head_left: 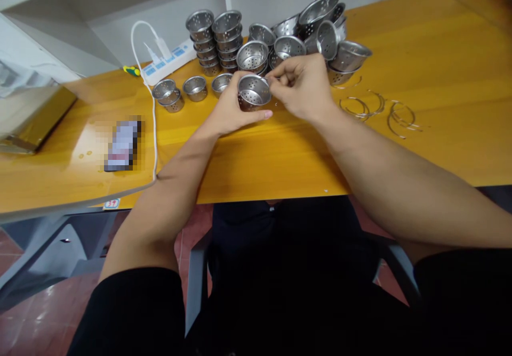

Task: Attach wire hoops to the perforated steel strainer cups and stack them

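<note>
A small perforated metal cup (pixel 253 94), its mouth tilted up toward me, is held above the front of the table. My left hand (pixel 232 108) wraps around its left side, thumb stretched along the near wall. At the right part of the rim, my right hand (pixel 302 87) is closed in a pinch. A thin shiny piece like wire shows at its fingertips; most of it is hidden. Several curved metal wires (pixel 362 108) lie on the table to the right of my right hand. Just behind the held cup stands another perforated cup (pixel 253 56).
Stacks of perforated cups (pixel 227 39) stand at the back, with larger perforated bowls (pixel 318 12) piled to their right. Single cups (pixel 195 88) sit at left. A power strip (pixel 170 60), white cable (pixel 154 132), phone (pixel 123 145) and cardboard box (pixel 38 116) occupy the left side of the table (pixel 256 169).
</note>
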`<state>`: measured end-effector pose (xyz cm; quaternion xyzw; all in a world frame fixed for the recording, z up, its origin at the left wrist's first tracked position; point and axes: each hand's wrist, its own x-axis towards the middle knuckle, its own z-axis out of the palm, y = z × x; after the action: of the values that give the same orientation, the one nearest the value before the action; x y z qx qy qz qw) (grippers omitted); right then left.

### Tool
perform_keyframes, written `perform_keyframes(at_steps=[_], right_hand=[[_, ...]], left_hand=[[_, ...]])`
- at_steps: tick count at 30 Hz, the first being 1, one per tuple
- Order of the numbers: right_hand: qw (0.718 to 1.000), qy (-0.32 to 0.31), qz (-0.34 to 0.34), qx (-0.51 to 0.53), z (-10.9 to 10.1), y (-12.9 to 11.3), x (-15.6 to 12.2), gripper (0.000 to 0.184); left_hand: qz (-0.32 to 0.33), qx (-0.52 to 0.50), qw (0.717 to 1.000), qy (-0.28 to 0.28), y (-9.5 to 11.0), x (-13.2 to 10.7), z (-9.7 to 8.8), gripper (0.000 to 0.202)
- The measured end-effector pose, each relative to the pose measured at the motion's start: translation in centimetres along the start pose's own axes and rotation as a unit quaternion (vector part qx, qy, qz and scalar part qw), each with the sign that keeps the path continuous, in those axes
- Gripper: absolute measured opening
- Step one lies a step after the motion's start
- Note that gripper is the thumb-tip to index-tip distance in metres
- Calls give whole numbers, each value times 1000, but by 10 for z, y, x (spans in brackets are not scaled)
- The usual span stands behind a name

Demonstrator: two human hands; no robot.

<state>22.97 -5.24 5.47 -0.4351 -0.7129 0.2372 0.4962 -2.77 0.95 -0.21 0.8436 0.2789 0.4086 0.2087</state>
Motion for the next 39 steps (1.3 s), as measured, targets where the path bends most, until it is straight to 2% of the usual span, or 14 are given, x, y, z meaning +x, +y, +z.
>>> perform_keyframes(at_steps=[3, 7, 16, 20, 24, 26, 31, 39], right_hand=[[1000, 10, -13, -13, 3, 5, 2, 25], [999, 6, -12, -36, 5, 7, 2, 24], [999, -7, 32, -21, 8, -10, -2, 21], [998, -39, 55, 17, -1, -23, -3, 33], [984, -141, 30, 100, -19, -25, -3, 65], [979, -169, 26, 110, -24, -23, -2, 71], [984, -138, 63, 89, -21, -19, -1, 69], [984, -133, 68, 101, -18, -17, 1, 70]], left_hand=[[3, -7, 1000, -12, 4, -1, 2, 129], [-3, -4, 1000, -13, 13, -3, 5, 124], [-2, -8, 1000, -3, 17, -1, 6, 107], [1, -27, 1000, 8, 22, -1, 3, 100], [-31, -71, 997, 5, 22, -2, -4, 94], [-31, -89, 995, -5, 20, -3, -6, 96], [-10, -45, 999, -16, 16, -3, -7, 111], [38, 0, 999, -19, 7, -2, -4, 103]])
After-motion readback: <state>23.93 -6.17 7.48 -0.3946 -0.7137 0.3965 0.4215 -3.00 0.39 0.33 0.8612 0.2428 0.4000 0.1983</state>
